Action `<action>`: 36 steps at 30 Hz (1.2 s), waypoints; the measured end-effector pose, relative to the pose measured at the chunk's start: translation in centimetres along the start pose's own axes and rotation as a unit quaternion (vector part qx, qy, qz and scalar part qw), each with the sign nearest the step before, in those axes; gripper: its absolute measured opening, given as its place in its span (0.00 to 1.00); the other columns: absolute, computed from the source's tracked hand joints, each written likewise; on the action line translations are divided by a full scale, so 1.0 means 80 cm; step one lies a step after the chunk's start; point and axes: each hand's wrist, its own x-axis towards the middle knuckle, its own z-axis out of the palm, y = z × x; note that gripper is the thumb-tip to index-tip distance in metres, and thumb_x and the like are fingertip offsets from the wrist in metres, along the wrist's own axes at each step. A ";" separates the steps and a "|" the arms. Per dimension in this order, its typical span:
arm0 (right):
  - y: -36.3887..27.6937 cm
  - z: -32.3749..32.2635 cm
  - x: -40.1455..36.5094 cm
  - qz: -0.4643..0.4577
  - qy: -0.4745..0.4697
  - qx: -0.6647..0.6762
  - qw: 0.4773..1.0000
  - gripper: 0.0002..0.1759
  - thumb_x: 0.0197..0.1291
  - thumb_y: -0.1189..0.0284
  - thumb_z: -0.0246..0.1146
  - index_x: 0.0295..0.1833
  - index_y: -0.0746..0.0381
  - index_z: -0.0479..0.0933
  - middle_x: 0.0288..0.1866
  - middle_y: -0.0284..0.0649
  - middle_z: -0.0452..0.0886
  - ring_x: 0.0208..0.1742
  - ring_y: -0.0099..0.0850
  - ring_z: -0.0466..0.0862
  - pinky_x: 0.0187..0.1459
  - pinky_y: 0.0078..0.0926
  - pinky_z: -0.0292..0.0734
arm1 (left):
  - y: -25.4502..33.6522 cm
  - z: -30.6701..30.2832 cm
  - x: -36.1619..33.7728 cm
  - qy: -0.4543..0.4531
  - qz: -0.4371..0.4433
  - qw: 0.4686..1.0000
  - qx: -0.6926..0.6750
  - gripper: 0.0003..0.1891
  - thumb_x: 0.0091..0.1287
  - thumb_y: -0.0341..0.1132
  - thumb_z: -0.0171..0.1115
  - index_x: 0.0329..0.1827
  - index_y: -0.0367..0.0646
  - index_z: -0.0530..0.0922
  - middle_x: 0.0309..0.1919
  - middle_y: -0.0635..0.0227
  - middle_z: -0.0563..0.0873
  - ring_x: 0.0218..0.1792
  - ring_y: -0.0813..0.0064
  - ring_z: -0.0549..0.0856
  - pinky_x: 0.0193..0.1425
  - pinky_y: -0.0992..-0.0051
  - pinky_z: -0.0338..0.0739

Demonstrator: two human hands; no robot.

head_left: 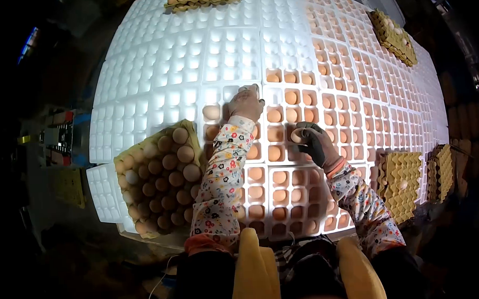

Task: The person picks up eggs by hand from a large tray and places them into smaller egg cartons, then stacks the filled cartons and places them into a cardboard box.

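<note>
My right hand (318,146), in a dark glove, grips a brown egg (298,136) between thumb and fingers, just above a white foam tray (277,164). Farther forward and to the left, my left hand (246,103) is over the adjoining foam tray, its fingers curled. What those fingers hold, if anything, is hidden. A larger pale egg (212,112) sits in a pocket left of that hand. Under my left forearm, more eggs in the pockets are partly covered. Beside the forearm lies a yellow pulp carton (194,131) loaded with brown eggs.
White foam trays cover the table, with bare pockets (165,73) at the left and egg-filled pockets (367,111) at the right. Stacked pulp cartons stand at the right (409,170), far right (441,171), back right (391,39) and back (203,4).
</note>
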 end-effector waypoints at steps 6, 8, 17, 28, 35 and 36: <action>-0.002 0.034 0.156 -0.282 0.061 -0.595 0.750 0.31 0.57 0.58 0.65 0.62 0.63 0.72 0.54 0.52 0.78 0.55 0.51 0.76 0.58 0.44 0.71 | -0.043 0.019 0.039 0.277 -0.057 0.957 0.067 0.23 0.64 0.43 0.61 0.61 0.48 0.75 0.58 0.55 0.76 0.59 0.52 0.74 0.64 0.53 0.67; -0.012 0.058 0.132 -0.266 0.086 -0.545 0.791 0.31 0.58 0.56 0.64 0.63 0.63 0.71 0.56 0.52 0.76 0.58 0.49 0.75 0.59 0.44 0.70 | -0.063 0.031 0.033 0.253 -0.032 0.962 0.094 0.24 0.63 0.43 0.62 0.62 0.48 0.74 0.58 0.54 0.75 0.60 0.52 0.73 0.65 0.52 0.65; 0.007 -0.090 -0.207 -0.209 0.147 -0.461 0.850 0.28 0.60 0.61 0.64 0.63 0.62 0.71 0.59 0.53 0.74 0.54 0.47 0.79 0.57 0.40 0.74 | -0.068 0.020 -0.078 0.236 -0.204 0.944 0.109 0.21 0.64 0.44 0.60 0.59 0.49 0.75 0.55 0.50 0.76 0.54 0.51 0.77 0.59 0.56 0.72; -0.012 -0.459 -0.459 -0.136 0.613 -0.593 0.504 0.35 0.55 0.56 0.67 0.66 0.59 0.68 0.59 0.52 0.74 0.62 0.50 0.72 0.64 0.44 0.65 | 0.184 0.082 -0.223 0.182 0.263 0.938 -0.132 0.25 0.63 0.36 0.64 0.62 0.34 0.71 0.55 0.47 0.73 0.55 0.48 0.75 0.61 0.57 0.70; -0.052 -0.555 -0.481 -0.032 0.467 -0.630 0.619 0.37 0.55 0.54 0.64 0.65 0.65 0.69 0.60 0.53 0.74 0.61 0.51 0.74 0.63 0.44 0.66 | 0.393 0.323 -0.344 -0.037 0.231 0.915 -0.328 0.36 0.63 0.40 0.68 0.67 0.29 0.62 0.56 0.43 0.75 0.57 0.47 0.76 0.61 0.58 0.71; -0.058 -0.547 -0.472 -0.099 0.451 -0.643 0.611 0.37 0.54 0.56 0.65 0.66 0.62 0.67 0.65 0.50 0.70 0.66 0.49 0.69 0.66 0.46 0.61 | 0.420 0.340 -0.346 -0.026 0.204 0.926 -0.317 0.37 0.64 0.38 0.68 0.69 0.28 0.58 0.59 0.43 0.73 0.59 0.50 0.75 0.62 0.60 0.71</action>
